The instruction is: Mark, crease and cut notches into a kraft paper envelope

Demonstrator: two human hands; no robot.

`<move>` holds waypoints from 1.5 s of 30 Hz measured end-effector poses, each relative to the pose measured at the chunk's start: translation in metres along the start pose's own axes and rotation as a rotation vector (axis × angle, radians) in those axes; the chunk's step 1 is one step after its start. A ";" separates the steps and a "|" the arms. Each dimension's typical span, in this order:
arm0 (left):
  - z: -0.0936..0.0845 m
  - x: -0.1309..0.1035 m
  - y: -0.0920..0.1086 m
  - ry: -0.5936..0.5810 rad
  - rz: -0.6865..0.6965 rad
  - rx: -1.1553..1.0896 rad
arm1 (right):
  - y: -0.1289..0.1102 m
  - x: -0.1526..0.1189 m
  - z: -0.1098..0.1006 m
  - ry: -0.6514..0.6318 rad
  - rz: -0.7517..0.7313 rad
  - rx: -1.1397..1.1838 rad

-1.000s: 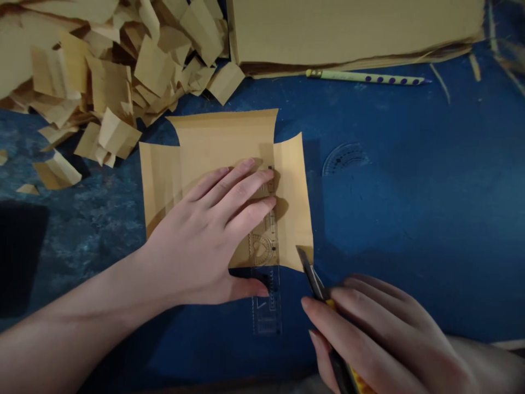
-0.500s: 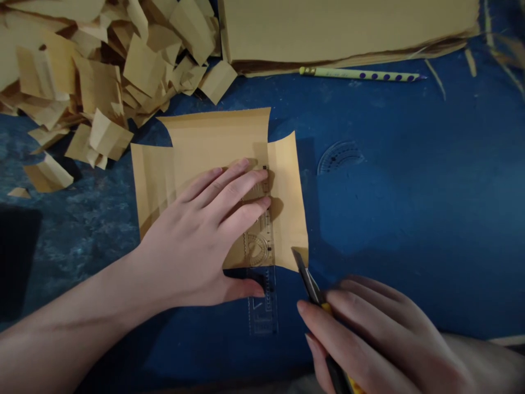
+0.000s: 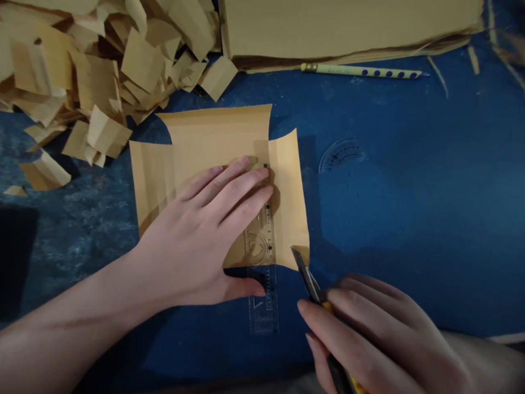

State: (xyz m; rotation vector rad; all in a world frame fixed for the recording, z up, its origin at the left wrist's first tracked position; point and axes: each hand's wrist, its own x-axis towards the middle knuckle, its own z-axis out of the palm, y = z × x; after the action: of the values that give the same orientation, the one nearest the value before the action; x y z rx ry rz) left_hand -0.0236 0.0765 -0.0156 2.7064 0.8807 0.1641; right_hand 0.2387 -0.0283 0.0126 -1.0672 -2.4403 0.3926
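Note:
A brown paper sheet (image 3: pixel 221 128) with notched upper corners lies on the blue surface. My left hand (image 3: pixel 200 235) is spread flat over it, fingertips pressing a clear ruler (image 3: pixel 262 306) that runs up and down the sheet and sticks out below its lower edge. At lower right, my right hand (image 3: pixel 369 334) is closed around a black and yellow utility knife (image 3: pixel 314 287). The blade tip is over the lower right flap of the sheet; whether it touches is unclear.
Cut paper scraps (image 3: pixel 96 76) are heaped at upper left. A stack of brown paper (image 3: pixel 348 27) spans the top, with a dotted pencil (image 3: pixel 365 71) along its edge. Right of the sheet lies a clear protractor (image 3: pixel 341 154). A dark object (image 3: pixel 16 257) is at far left.
My left index finger has moved slightly up along the ruler, closer to the middle finger. The knife and my right hand have barely moved.

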 end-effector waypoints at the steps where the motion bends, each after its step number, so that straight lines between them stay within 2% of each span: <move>1: 0.000 0.000 0.000 -0.003 0.000 0.001 | 0.000 0.000 0.000 -0.001 -0.006 0.012; 9: 0.000 -0.001 0.000 0.000 0.012 -0.003 | 0.002 0.011 -0.001 -0.011 0.026 0.075; 14: -0.001 -0.001 0.000 -0.006 0.014 -0.009 | 0.000 0.009 0.001 0.037 0.050 0.072; 22: -0.001 0.000 0.001 -0.014 0.020 -0.003 | 0.002 0.012 0.000 0.019 0.028 0.082; 30: -0.001 -0.002 0.000 -0.009 0.014 0.000 | 0.000 0.009 0.007 0.032 0.055 0.099; 38: -0.001 -0.001 0.000 -0.018 0.020 0.032 | 0.000 0.011 0.001 0.020 0.047 0.094; 45: -0.001 -0.001 -0.001 -0.003 0.023 0.012 | -0.001 0.017 0.009 0.053 0.086 0.097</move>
State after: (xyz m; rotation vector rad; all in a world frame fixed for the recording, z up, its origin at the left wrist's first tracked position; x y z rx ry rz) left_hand -0.0253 0.0766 -0.0154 2.7283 0.8528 0.1597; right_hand 0.2238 -0.0169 0.0099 -1.1287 -2.3105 0.4988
